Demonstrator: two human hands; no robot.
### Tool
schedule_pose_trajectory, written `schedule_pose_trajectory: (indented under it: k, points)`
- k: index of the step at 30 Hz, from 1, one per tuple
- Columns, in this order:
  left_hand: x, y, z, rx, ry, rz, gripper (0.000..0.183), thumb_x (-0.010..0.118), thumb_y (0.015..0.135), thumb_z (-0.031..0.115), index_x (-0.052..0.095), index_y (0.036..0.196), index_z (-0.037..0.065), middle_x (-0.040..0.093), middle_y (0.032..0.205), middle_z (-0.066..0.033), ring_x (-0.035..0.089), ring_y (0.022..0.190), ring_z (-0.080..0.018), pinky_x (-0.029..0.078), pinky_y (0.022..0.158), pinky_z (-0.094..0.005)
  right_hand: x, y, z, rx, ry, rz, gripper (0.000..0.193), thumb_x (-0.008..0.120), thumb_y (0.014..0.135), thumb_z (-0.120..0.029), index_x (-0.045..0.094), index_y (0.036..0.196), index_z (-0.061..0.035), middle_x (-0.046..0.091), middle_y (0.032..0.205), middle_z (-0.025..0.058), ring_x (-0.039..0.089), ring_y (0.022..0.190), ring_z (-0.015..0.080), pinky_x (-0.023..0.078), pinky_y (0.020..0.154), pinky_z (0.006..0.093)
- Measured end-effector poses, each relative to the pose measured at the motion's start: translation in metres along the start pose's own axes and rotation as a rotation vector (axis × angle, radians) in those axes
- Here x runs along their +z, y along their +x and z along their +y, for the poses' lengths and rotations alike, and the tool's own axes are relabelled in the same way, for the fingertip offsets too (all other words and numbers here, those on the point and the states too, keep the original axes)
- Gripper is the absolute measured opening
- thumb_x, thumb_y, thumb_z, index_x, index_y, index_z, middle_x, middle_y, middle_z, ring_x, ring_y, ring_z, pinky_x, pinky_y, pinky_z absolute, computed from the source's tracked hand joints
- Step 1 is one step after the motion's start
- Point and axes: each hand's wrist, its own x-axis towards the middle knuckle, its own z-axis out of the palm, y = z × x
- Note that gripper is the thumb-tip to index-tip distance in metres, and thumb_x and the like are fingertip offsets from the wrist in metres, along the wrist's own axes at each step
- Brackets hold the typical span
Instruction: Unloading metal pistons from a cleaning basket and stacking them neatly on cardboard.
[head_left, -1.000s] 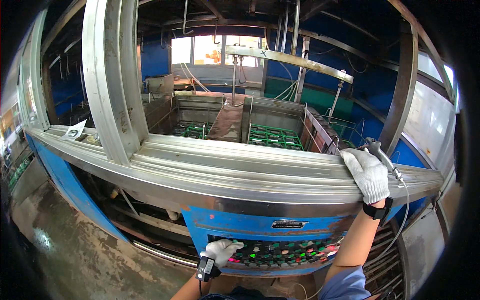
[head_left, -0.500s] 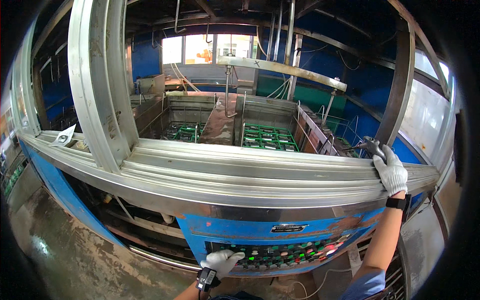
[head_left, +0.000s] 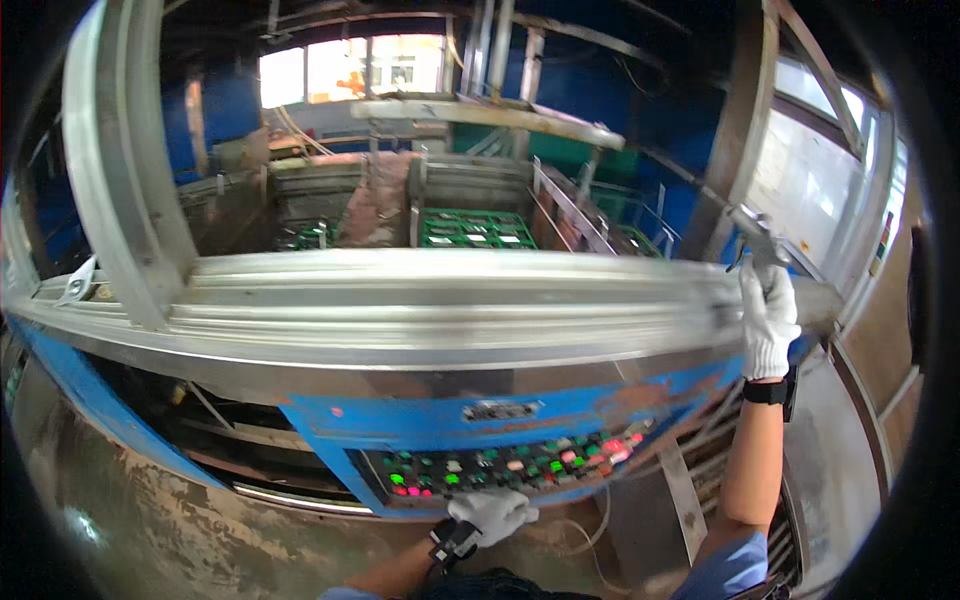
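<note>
My right hand (head_left: pixel 768 318), in a white knitted glove, is raised at the right end of the metal ledge (head_left: pixel 450 300). Its fingers are wrapped round a grey metal blow gun (head_left: pixel 757 232) with a trigger lever. My left hand (head_left: pixel 495 514), gloved the same way, hovers low by the bottom edge of the control panel (head_left: pixel 520 465). Its fingers are loosely bent and apart, with nothing seen in them. Rows of green, red and white buttons and lamps fill that panel, on the blue front of the machine.
Behind the ledge, green racks (head_left: pixel 470 228) sit in a tank under a pale crossbar (head_left: pixel 490 115). A thick metal post (head_left: pixel 130 170) rises at the left. A grey metal box (head_left: pixel 640 520) and a pale cable (head_left: pixel 590 545) are low at the right.
The view has swung right. My right hand has lifted the blow gun from the ledge, and its nozzle has turned. My left hand has moved right along the panel's lower edge, its fingers loosening.
</note>
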Motion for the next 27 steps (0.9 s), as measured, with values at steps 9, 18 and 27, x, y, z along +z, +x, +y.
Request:
schedule_pose_trajectory:
  k: [9, 18, 27]
  points:
    - [0.051, 0.045, 0.058, 0.095, 0.197, 0.222, 0.048, 0.067, 0.085, 0.047, 0.062, 0.115, 0.01, 0.067, 0.107, -0.0157, 0.064, 0.101, -0.035, 0.051, 0.082, -0.0462, -0.188, -0.172, 0.02, 0.561, -0.124, -0.24, 0.045, 0.06, 0.089, -0.005, 0.049, 0.131, 0.0044, 0.068, 0.101, 0.0147, 0.068, 0.073, 0.0173, 0.057, 0.067, 0.0302]
    - [0.084, 0.134, 0.105, 0.145, 0.167, 0.179, 0.036, 0.066, 0.087, 0.041, 0.07, 0.094, 0.006, 0.068, 0.087, -0.019, 0.067, 0.085, -0.0339, 0.051, 0.074, -0.0435, -0.37, -0.537, 0.174, 1.459, 0.161, -0.568, 0.043, 0.058, 0.089, -0.014, 0.054, 0.132, -0.0062, 0.063, 0.113, 0.0073, 0.062, 0.09, 0.0203, 0.053, 0.077, 0.0329]
    - [0.097, 0.201, 0.072, 0.041, 0.658, 0.215, 0.055, 0.041, 0.093, 0.055, 0.067, 0.095, 0.006, 0.068, 0.085, -0.0225, 0.067, 0.079, -0.0392, 0.049, 0.066, -0.0505, -0.418, -0.685, 0.072, 1.941, -0.36, -1.067, 0.042, 0.068, 0.083, -0.046, 0.071, 0.107, -0.011, 0.071, 0.1, 0.0111, 0.064, 0.092, 0.0233, 0.05, 0.083, 0.0363]
